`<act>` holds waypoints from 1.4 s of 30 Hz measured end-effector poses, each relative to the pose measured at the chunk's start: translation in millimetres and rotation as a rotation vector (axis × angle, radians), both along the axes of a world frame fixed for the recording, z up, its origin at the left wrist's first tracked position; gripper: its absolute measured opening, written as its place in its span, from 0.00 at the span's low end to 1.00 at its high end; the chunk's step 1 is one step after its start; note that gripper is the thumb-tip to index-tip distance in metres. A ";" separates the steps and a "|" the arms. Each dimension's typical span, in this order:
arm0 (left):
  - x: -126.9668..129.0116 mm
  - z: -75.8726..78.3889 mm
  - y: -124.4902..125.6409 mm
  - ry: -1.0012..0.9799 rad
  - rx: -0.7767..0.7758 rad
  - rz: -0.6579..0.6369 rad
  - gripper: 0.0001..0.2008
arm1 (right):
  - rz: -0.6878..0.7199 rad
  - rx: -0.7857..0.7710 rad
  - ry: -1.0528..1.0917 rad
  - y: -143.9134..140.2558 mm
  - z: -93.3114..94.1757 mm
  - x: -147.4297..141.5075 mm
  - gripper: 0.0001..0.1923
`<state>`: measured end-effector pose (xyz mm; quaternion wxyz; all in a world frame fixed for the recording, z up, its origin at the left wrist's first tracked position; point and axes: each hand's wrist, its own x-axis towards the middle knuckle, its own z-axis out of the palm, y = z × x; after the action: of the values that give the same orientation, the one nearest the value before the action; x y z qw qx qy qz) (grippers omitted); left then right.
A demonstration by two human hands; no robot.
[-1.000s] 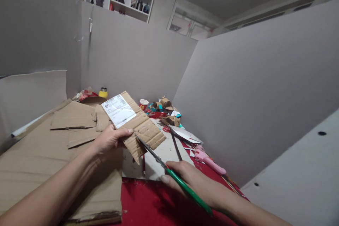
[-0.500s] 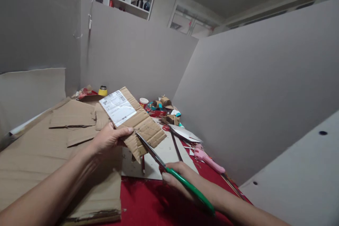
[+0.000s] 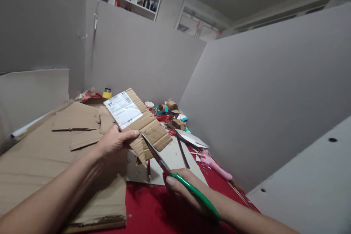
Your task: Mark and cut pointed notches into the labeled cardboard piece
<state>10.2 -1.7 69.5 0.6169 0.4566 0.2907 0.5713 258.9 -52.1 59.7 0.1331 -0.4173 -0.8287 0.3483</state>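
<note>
Above the red-covered bench, in the head camera's only view, the left hand holds up a strip of brown corrugated cardboard. Its fingers are clamped on the strip's near edge, thumb on top. A white printed shipping label is stuck flat on the far end of the strip, and faint pencil lines cross the bare ribbed part. The strip tilts, with the label end raised and farther away.

The right hand grips a pair of scissors with glossy green handles, its fingers closed round them. The thin metal blades stand slightly parted and bite into the lower edge of the cardboard, just beside the left thumb.

Under the left forearm lie big flat sheets of cardboard, layered, with torn and frayed edges. A pale grey board rests on the bench beneath the scissors, with a red pencil lying on it. To the right sits a pink glue gun. Farther back are a yellow flask, a paper cup and a heap of small cardboard scraps. Plain grey panels wall the bench on three sides.
</note>
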 end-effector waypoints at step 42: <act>-20.2 7.8 9.4 -0.068 0.028 0.210 0.19 | -0.297 -0.003 0.310 9.3 -19.2 17.4 0.23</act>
<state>-9.9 7.7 77.3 0.5565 0.4127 0.3080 0.6520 276.3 -42.9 40.5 0.3083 -0.4766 -0.7271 0.3862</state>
